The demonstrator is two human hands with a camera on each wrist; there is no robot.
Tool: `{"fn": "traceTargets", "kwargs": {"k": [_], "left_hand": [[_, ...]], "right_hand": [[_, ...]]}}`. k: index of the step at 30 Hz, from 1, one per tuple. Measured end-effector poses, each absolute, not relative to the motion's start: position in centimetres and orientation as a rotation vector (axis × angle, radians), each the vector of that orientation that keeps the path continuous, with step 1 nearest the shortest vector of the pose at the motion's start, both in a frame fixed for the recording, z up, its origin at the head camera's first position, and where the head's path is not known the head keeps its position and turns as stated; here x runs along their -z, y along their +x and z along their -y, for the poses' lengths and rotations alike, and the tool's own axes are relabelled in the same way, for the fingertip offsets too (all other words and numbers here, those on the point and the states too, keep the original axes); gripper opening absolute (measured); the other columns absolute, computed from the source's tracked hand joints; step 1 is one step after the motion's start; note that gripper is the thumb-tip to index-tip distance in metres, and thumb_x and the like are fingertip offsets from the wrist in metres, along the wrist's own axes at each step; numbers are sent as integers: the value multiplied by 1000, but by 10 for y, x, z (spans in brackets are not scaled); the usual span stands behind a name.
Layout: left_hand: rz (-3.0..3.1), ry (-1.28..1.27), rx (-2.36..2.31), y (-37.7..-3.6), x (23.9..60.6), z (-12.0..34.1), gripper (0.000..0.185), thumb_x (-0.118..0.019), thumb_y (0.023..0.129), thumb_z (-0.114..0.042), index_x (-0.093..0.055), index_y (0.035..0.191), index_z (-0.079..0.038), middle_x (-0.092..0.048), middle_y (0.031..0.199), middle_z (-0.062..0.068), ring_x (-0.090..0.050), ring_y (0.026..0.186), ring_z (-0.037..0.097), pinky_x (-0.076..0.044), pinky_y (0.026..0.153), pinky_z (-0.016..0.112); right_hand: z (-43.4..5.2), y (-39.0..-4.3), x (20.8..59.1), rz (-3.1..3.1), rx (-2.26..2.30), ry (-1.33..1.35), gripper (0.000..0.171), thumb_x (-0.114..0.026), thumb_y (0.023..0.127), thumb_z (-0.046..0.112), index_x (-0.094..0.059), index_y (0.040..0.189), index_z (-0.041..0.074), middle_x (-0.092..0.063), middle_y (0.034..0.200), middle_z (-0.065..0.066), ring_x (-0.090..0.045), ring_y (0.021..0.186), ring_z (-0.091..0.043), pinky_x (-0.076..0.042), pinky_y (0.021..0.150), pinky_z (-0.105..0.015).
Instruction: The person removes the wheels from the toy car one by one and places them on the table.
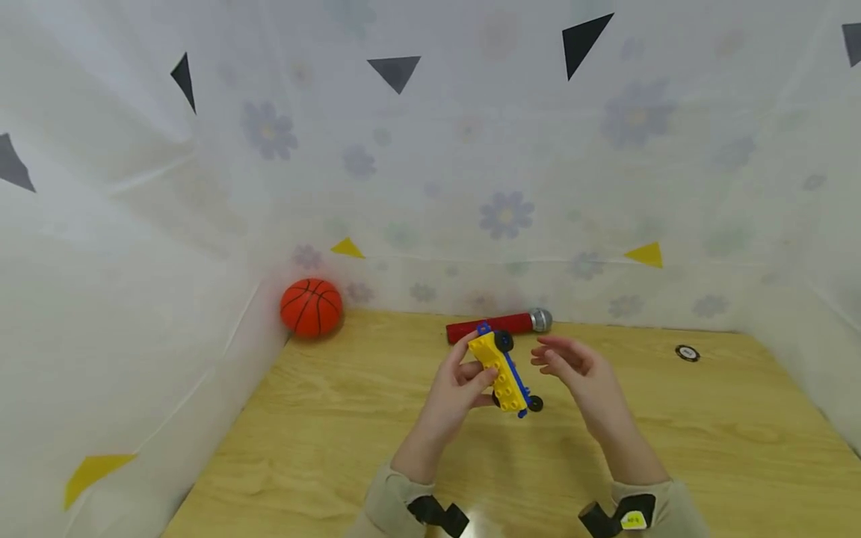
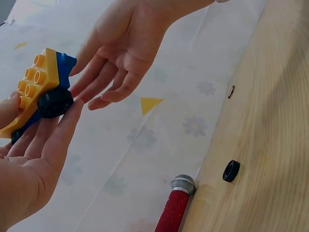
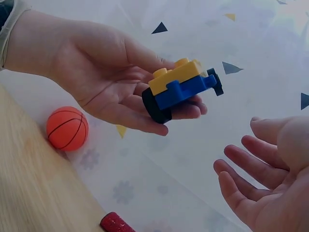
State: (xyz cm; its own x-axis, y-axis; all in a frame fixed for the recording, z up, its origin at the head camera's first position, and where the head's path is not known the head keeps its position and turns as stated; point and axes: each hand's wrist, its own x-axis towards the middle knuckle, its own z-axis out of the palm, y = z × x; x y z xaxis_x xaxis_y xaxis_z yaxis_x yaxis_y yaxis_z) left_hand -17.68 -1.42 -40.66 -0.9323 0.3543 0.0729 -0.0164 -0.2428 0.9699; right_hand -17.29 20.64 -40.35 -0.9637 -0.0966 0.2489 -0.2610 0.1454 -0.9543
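Observation:
My left hand (image 1: 447, 392) holds a toy car (image 1: 501, 373) above the table, its thumb over the yellow studded top and its fingers beneath. The car has a yellow brick body, a blue base and black wheels, and it is tilted. Beside it, my right hand (image 1: 595, 385) is raised with loosely bent fingers and holds nothing. In the right wrist view a gap separates the right hand (image 3: 275, 179) from the car (image 3: 176, 84). A loose black wheel (image 2: 231, 171) stands on the table in the left wrist view.
A red microphone (image 1: 498, 326) with a silver head lies at the table's back edge, behind the car. An orange toy basketball (image 1: 311, 308) sits at the back left corner. Toward the back right lies a black-and-white disc (image 1: 687, 353). Flower-patterned white sheeting (image 1: 430, 224) surrounds the wooden table (image 1: 303, 448).

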Motion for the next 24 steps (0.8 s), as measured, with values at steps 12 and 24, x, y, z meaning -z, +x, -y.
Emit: {"fn": "traceTargets", "kwargs": {"k": [12,24], "left_hand": [[-1740,548,-2150,-171,412,15,58,-61,99,-16,-38,151,-26,-65,125,25,-70,104,26,-61,83,45],[-1658,643,-2030,-164,413,17,56,-58,100,-16,-37,151,-25,-62,126,31,-70,99,19,-62,79,40]], "right_hand": [[-193,-165,388,2423,-1750,495,26,-51,105,19,-61,114,-3,-65,84,-1,-63,77,-16,-55,69,-24],[-190,-157,388,2434,-1736,743,13,-52,103,12,-57,98,1,-56,79,-3,-57,69,-12,-53,63,-24]]}}
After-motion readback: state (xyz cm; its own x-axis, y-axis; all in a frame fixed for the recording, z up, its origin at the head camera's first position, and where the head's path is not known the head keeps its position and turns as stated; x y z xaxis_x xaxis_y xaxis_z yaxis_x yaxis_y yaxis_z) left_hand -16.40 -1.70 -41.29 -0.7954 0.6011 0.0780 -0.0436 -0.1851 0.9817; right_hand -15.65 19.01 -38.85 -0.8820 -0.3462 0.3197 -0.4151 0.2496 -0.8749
